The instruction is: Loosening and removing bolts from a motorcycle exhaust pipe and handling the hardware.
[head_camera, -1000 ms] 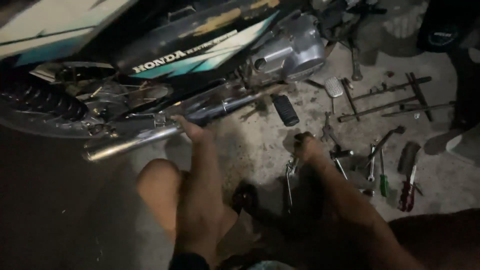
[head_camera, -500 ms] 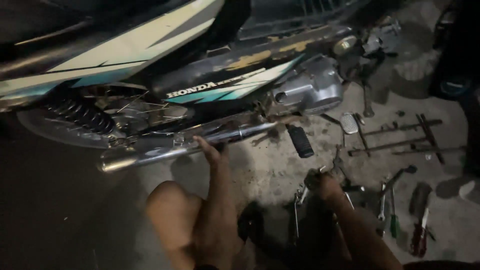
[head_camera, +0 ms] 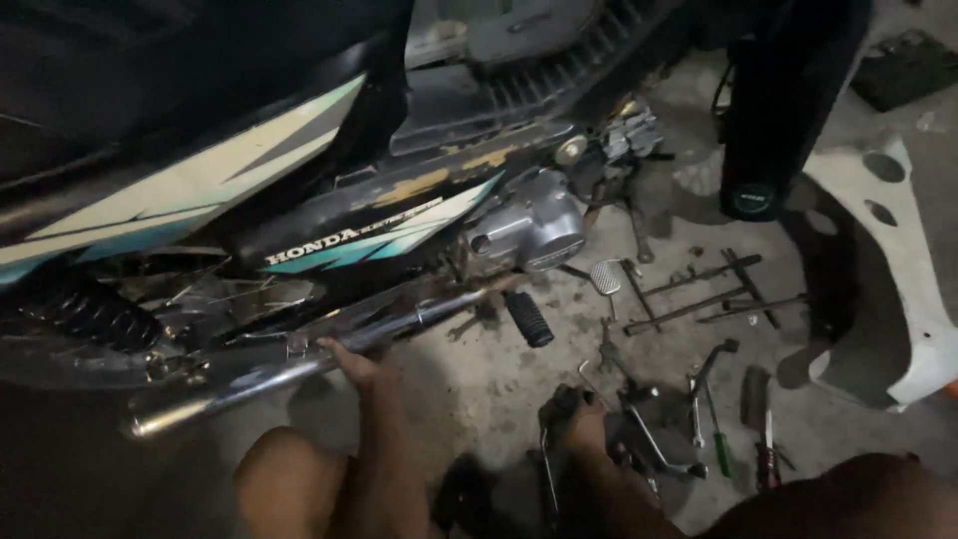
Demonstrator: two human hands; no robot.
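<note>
— Under the motorbike (head_camera: 329, 220), far left, what's the left hand (head_camera: 351, 361) doing?

— It's up against the chrome exhaust (head_camera: 299, 374), the long pipe that runs low along the bike from the engine (head_camera: 524, 232) back to the left. The fingers (head_camera: 334, 348) curl onto the top of the pipe and grip it about midway; the thumb side is hidden, so how tight I can't tell.

— So how far along does the work look?

— Midway, I'd judge. The pipe is on the bike, its front end near the engine. The footpeg (head_camera: 528, 318) sticks out just right of the hand. Plenty is off already: a white body panel (head_camera: 913, 269) lies on the floor at far right.

— And the right hand (head_camera: 582, 427)?

— Nearer, down on the floor among the tools. Its fingers are closed on a dark tool handle (head_camera: 551, 411); what kind of tool is too dim to tell. Right of it lie a wrench (head_camera: 699, 399), a green screwdriver (head_camera: 720, 449) and, farther off, some long rods (head_camera: 689, 299).

— Hands apart, then?

— Well apart: one on the pipe, one at the tools.
</note>
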